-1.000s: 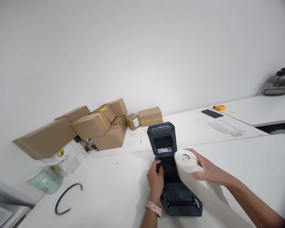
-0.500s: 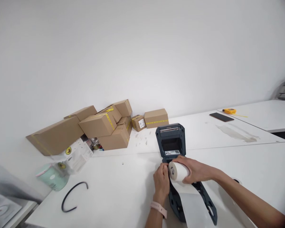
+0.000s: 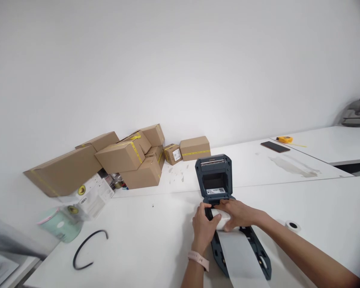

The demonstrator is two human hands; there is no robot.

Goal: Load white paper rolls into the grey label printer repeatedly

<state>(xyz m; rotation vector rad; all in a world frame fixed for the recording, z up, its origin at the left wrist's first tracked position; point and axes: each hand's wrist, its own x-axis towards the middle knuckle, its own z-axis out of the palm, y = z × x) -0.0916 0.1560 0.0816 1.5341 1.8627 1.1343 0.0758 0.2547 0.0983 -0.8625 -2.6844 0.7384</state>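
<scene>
A dark label printer (image 3: 215, 176) stands on the white table with its lid raised. In its body lies a white paper roll (image 3: 221, 219), and a wide paper strip (image 3: 243, 256) runs from it over the printer's front toward me. My left hand (image 3: 203, 226), with a pink band at the wrist, is at the roll's left end, thumb on the roll and fingers at the printer's edge. My right hand (image 3: 238, 214) is wrapped over the roll's right side. Part of the roll is hidden by both hands.
Cardboard boxes (image 3: 120, 157) are piled at the back left, near a green container (image 3: 61, 226). A black curved cable (image 3: 78, 250) lies front left. A small white roll (image 3: 293, 226) sits right of my right arm. Farther back are a black flat object (image 3: 275, 147) and a yellow tape measure (image 3: 284, 139).
The paper roll has gone lower into the printer, and its left end is now covered. My left thumb has moved onto the roll. The view has shifted slightly; the small roll now shows.
</scene>
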